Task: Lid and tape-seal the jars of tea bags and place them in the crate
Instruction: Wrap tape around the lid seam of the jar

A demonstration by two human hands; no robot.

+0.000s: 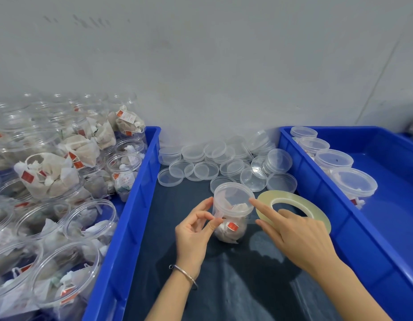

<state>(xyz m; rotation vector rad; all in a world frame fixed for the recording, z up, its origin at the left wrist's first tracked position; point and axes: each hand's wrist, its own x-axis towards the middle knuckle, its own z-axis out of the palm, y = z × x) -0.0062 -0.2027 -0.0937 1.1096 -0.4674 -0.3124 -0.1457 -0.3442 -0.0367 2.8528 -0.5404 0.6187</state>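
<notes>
At 9 o'clock my blue crate (pixel 131 205) is packed with open jars of tea bags (pixel 68 218). At 3 o'clock the other crate (pixel 312 181) has four lidded jars (pixel 353 184) in a row. At 12 o'clock sits a pile of loose lids (pixel 224 163).

In the middle of the dark tabletop (pixel 177 286) stands my jar (pixel 231 212), lid on. My right hand (pixel 300 235) holds the tape roll (pixel 293 205), with one finger pointing at the lid rim. My left hand (pixel 194 230) pinches something beside the jar, I think the tape end.

The thin tape could twist or stick to my fingers. If I pull hard, I think the light jar may tip.
</notes>
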